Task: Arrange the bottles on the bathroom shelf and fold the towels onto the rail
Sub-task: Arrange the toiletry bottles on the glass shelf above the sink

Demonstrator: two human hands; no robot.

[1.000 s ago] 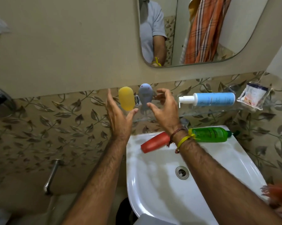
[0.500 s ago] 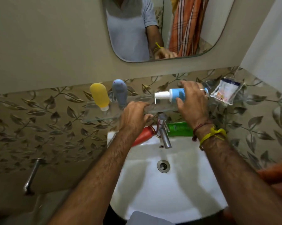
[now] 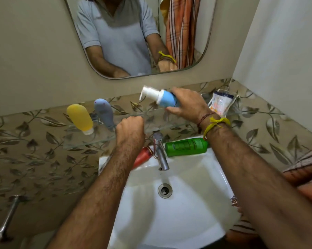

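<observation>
While it is gripped around its body, the blue pump bottle (image 3: 165, 98) tilts with its white pump head pointing up and to the left, lifted just above the glass shelf (image 3: 90, 141). The right hand (image 3: 187, 105) wraps it from the right, fingers curled round the far side, thumb underneath, wrist bent slightly inward and wearing a yellow thread and a brown band. The left hand (image 3: 131, 128) is curled into a loose fist at the shelf's front edge, knuckles up; whether it grips the glass I cannot tell. Both forearms reach forward over the white sink (image 3: 196, 203). On the shelf's left part stand a yellow bottle (image 3: 80, 118) and a grey bottle (image 3: 105, 114), caps down. A sachet (image 3: 220, 103) sits at the right end. Behind the tap (image 3: 160, 151), a green bottle (image 3: 186, 147) and a red bottle (image 3: 142, 157) lie on the sink's rim.
</observation>
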